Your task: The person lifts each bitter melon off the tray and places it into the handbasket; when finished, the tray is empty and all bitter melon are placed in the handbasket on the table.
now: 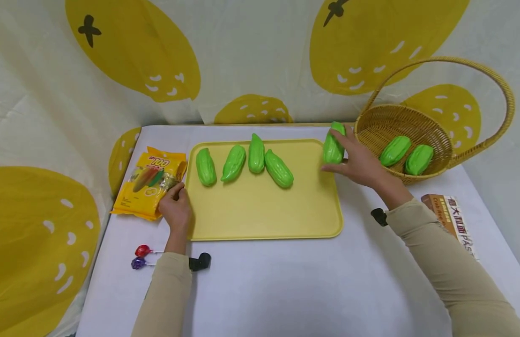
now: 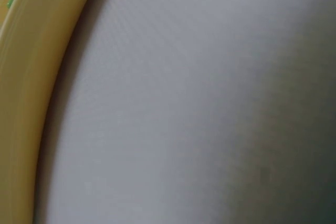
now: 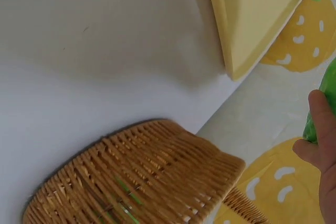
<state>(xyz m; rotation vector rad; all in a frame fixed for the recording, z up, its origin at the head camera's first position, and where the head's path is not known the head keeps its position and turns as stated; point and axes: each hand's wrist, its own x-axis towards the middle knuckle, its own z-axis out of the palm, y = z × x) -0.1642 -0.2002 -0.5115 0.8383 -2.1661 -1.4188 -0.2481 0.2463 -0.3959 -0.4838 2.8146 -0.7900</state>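
Note:
My right hand point(image 1: 361, 161) grips a bright green, ridged toy bitter melon point(image 1: 333, 145) between thumb and fingers, at the upper right corner of the yellow tray point(image 1: 260, 210). In the right wrist view, part of this melon point(image 3: 329, 90) shows at the right edge beside my fingers. Several similar melons point(image 1: 232, 164) lie in a row along the tray's far half. Two more melons point(image 1: 396, 150) sit in the wicker basket point(image 1: 371, 124), just right of my right hand. My left hand point(image 1: 176, 208), fingers loosely curled, rests between the tray's left rim and a yellow snack bag point(image 1: 137, 199).
Two lollipops, one red point(image 1: 143, 250) and one purple point(image 1: 138, 263), lie left of my left forearm. A brown and white pasta packet point(image 1: 447, 217) is partly behind my right sleeve. The basket's tall handle point(image 1: 506, 100) arches above it. A patterned curtain point(image 1: 251, 61) hangs behind the table.

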